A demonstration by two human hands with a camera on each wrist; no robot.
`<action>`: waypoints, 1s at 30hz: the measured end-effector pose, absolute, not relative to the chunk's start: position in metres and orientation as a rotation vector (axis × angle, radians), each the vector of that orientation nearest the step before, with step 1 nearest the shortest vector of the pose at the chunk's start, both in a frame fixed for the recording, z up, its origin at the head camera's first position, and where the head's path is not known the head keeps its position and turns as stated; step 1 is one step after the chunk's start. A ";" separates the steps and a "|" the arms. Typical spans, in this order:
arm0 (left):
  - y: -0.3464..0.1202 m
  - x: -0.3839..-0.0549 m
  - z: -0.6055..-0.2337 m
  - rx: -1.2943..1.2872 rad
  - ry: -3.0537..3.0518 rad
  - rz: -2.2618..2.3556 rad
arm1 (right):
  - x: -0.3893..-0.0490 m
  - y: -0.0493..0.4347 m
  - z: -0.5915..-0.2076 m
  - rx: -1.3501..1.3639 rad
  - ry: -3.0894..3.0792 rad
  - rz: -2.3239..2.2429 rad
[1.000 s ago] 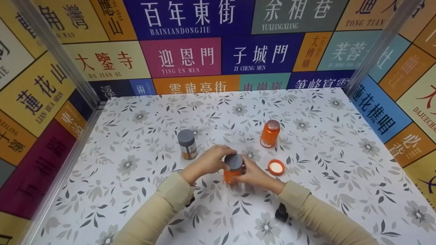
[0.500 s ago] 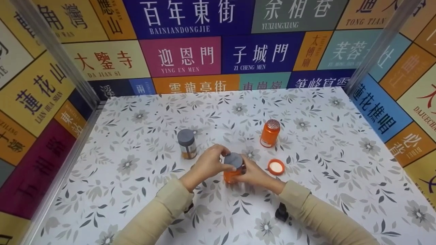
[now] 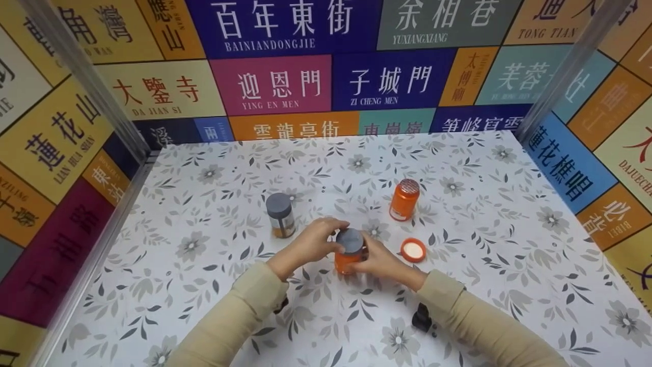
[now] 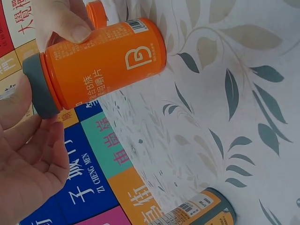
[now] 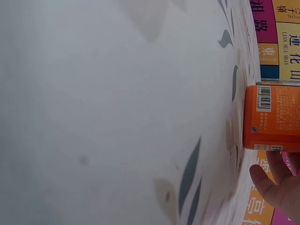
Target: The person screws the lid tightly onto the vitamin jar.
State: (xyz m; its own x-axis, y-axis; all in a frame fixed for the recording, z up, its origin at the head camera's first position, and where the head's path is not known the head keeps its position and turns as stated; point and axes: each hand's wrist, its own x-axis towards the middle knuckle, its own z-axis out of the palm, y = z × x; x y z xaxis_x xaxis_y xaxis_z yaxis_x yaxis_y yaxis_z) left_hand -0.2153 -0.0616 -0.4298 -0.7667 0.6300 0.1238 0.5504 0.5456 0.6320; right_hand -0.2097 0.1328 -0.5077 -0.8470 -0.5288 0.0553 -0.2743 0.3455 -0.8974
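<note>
An orange bottle [image 3: 344, 263] with a grey screw lid [image 3: 350, 241] stands upright on the flowered tabletop between the two hands. My right hand [image 3: 383, 261] grips the bottle's body from the right; its thumb lies along the orange label in the left wrist view. At the lid, my left hand [image 3: 309, 243] curls its thumb and fingertips around the rim. Beyond the hands is another orange bottle [image 3: 405, 200], lidless, with a silvery seal over its mouth. An orange cap [image 3: 413, 250] lies inside up near the right hand, showing its white liner.
A grey-lidded bottle [image 3: 280, 215] with an orange-and-grey label stands to the left, close beyond the left forearm. Panels printed with large characters [image 3: 270, 84] wall in the table's back and both sides. Clear edge posts [image 3: 102, 97] rise at the back corners.
My left thumb and fingers have shifted on the grey lid: the thumb moved over its near edge, then back to the left side. The right hand and the bottles have stayed in place.
</note>
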 end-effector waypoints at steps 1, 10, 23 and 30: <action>-0.062 -0.216 -0.429 1.018 2.645 1.018 | -0.210 0.133 -0.508 -0.724 2.366 -1.503; -0.061 -0.212 -0.427 0.943 2.603 0.955 | -0.209 0.133 -0.509 -0.742 2.370 -1.508; -0.056 -0.201 -0.435 0.784 2.838 0.997 | -0.208 0.133 -0.507 -0.723 2.357 -1.528; -0.064 -0.210 -0.434 1.058 2.735 0.897 | -0.209 0.134 -0.509 -0.728 2.382 -1.502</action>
